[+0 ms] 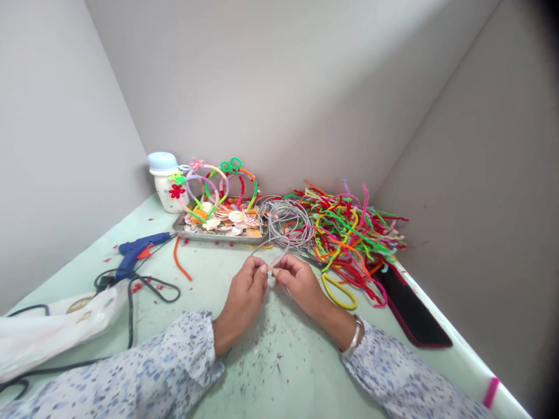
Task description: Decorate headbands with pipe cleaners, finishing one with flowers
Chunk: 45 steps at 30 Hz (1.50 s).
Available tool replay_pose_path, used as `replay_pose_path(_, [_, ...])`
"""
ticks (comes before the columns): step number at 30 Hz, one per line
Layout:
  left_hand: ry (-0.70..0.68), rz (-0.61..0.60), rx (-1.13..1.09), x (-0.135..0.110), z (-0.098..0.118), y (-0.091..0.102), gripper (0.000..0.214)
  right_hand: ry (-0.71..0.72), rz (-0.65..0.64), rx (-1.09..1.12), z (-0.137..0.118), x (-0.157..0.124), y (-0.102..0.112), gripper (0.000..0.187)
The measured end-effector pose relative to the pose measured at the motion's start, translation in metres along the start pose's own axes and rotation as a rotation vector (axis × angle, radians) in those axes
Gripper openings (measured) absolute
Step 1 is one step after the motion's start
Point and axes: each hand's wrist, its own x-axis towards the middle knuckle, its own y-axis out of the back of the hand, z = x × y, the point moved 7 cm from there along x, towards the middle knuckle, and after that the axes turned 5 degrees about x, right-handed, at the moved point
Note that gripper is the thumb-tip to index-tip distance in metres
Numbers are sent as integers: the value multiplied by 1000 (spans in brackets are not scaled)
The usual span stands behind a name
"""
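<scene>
A loose coil of thin grey wire [290,224] lies just beyond my fingertips, and strands from it run down to both hands. My left hand [248,285] is closed in a pinch on the wire, thumb against fingertips. Almost touching it, my right hand [299,282] pinches the same wire. The exact spot between the fingertips is too small to make out. Scissors with yellow handles [339,292] rest right of my right hand, their blades partly hidden under colourful pipe cleaners [349,227].
Behind the hands stands a metal tray [218,237] of shells with pipe-cleaner headbands [209,180] on it. A white bottle [165,189] is at back left. Nearer lie a blue glue gun [135,250], its cord, and a plastic bag [65,331]. A black mat [414,308] lies at right.
</scene>
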Motion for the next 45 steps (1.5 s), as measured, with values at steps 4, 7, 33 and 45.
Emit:
replay_pose_path(4, [-22,1,27,0,0,1,20,43,-20,-39,0,0,0,4])
replay_pose_path(7, [-27,2,40,1,1,2,19,81,-34,-67,0,-1,-1,5])
replay_pose_path(33, [-23,-21,-15,1,3,-1,22,334,99,-340,-24,-8,2,9])
replay_pose_path(45, [-27,-35,-36,2,3,-2,21,298,86,-340,-17,-8,2,8])
